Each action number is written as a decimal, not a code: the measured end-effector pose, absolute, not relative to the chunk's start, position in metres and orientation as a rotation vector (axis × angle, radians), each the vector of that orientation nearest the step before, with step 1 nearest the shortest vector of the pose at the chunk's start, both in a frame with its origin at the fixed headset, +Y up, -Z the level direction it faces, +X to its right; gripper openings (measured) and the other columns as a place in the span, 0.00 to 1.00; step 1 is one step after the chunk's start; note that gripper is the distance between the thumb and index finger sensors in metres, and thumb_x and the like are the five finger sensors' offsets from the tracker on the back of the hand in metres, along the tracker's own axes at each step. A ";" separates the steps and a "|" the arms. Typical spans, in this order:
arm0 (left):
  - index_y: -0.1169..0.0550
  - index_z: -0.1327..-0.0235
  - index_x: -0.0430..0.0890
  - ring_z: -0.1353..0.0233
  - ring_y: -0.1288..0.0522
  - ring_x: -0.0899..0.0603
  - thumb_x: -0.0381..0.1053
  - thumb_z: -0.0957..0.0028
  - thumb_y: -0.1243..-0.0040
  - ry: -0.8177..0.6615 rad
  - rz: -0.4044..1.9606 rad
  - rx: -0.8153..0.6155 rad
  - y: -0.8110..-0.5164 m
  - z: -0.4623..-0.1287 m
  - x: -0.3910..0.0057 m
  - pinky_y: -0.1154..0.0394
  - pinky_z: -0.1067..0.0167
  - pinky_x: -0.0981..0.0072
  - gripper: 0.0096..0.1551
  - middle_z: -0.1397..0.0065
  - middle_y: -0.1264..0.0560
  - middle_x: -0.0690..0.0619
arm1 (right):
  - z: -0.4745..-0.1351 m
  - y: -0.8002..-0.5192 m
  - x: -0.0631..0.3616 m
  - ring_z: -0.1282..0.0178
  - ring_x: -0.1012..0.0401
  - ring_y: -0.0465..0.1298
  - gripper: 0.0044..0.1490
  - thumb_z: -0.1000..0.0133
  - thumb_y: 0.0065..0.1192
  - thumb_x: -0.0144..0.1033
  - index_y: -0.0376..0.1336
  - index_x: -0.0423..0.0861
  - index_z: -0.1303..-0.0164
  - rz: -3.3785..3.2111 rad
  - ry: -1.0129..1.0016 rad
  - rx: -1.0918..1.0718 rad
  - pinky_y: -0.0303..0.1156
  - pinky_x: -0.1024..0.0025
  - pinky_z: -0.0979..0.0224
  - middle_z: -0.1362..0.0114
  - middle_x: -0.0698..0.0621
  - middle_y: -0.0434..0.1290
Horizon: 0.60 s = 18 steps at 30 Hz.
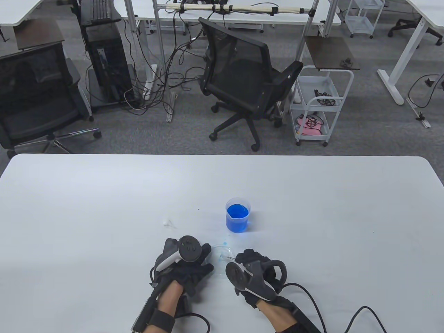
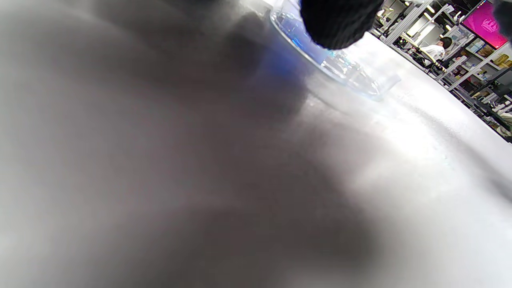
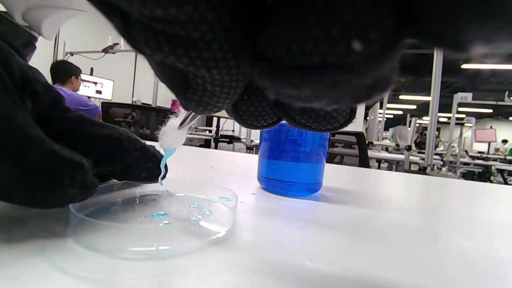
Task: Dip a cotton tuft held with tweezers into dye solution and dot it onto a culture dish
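A clear culture dish (image 3: 152,224) with a few small blue drops in it lies on the white table, between my hands in the table view (image 1: 219,250). My right hand (image 1: 242,259) pinches tweezers (image 3: 189,119) that grip a white cotton tuft (image 3: 173,137). The tuft's blue-stained tail hangs just above the dish's left part. My left hand (image 1: 199,258) holds the dish at its left rim, its fingers (image 3: 132,162) touching it. The rim also shows in the left wrist view (image 2: 340,68). A beaker of blue dye (image 1: 238,216) stands just behind the dish.
A small loose cotton tuft (image 1: 168,222) lies on the table left of the beaker. The glove cables (image 1: 350,312) trail off the table's front edge at the right. Office chairs and a cart stand beyond the far edge.
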State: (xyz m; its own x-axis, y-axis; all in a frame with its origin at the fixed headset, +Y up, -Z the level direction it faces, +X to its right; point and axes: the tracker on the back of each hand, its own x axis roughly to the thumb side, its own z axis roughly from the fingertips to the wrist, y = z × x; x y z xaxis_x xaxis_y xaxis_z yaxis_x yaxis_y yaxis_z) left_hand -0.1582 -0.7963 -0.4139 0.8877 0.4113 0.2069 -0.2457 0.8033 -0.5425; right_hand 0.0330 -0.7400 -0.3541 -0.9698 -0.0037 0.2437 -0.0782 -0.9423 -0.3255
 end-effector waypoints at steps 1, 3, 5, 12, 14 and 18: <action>0.51 0.15 0.51 0.20 0.66 0.24 0.59 0.34 0.48 -0.325 0.358 -0.531 -0.796 -0.414 -0.158 0.64 0.34 0.19 0.41 0.12 0.62 0.34 | -0.355 -0.742 0.031 0.76 0.60 0.82 0.24 0.65 0.77 0.35 0.84 0.34 0.68 3.045 -0.512 0.386 0.82 0.68 0.76 0.55 0.34 0.86; 0.51 0.15 0.51 0.20 0.66 0.24 0.59 0.34 0.48 -0.324 0.357 -0.531 -0.796 -0.414 -0.158 0.64 0.34 0.19 0.41 0.12 0.62 0.35 | -0.358 -0.749 0.026 0.75 0.60 0.82 0.24 0.65 0.77 0.35 0.84 0.34 0.68 3.081 -0.477 0.406 0.82 0.68 0.76 0.55 0.34 0.86; 0.51 0.15 0.52 0.20 0.66 0.24 0.59 0.34 0.48 -0.323 0.357 -0.532 -0.796 -0.413 -0.158 0.64 0.34 0.19 0.41 0.12 0.62 0.35 | -0.361 -0.757 0.022 0.75 0.60 0.82 0.24 0.65 0.77 0.35 0.84 0.34 0.68 3.115 -0.449 0.428 0.82 0.68 0.76 0.55 0.34 0.86; 0.51 0.15 0.52 0.20 0.66 0.24 0.59 0.34 0.48 -0.320 0.356 -0.533 -0.797 -0.413 -0.157 0.64 0.34 0.19 0.41 0.12 0.62 0.35 | -0.365 -0.766 0.019 0.75 0.60 0.82 0.24 0.65 0.77 0.35 0.84 0.34 0.68 3.142 -0.417 0.439 0.82 0.68 0.76 0.55 0.34 0.86; 0.51 0.15 0.52 0.20 0.66 0.24 0.59 0.34 0.48 -0.320 0.357 -0.533 -0.797 -0.413 -0.157 0.64 0.34 0.19 0.41 0.12 0.62 0.35 | -0.365 -0.762 0.021 0.75 0.60 0.82 0.24 0.65 0.77 0.35 0.84 0.34 0.68 3.127 -0.433 0.423 0.82 0.68 0.76 0.55 0.34 0.86; 0.51 0.15 0.51 0.20 0.66 0.24 0.59 0.34 0.48 -0.319 0.354 -0.535 -0.797 -0.413 -0.157 0.64 0.34 0.19 0.41 0.12 0.62 0.35 | -0.365 -0.749 0.025 0.76 0.60 0.82 0.24 0.65 0.77 0.35 0.84 0.34 0.68 3.064 -0.510 0.376 0.82 0.68 0.76 0.55 0.34 0.86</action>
State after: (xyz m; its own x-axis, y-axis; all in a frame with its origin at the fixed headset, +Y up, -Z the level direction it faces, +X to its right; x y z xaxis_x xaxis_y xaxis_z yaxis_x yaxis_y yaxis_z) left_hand -0.1572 -0.7966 -0.4127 0.8911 0.4065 0.2019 -0.2429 0.8029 -0.5444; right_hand 0.0255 -0.7486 -0.3655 -0.9711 -0.0266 0.2372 -0.0516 -0.9468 -0.3177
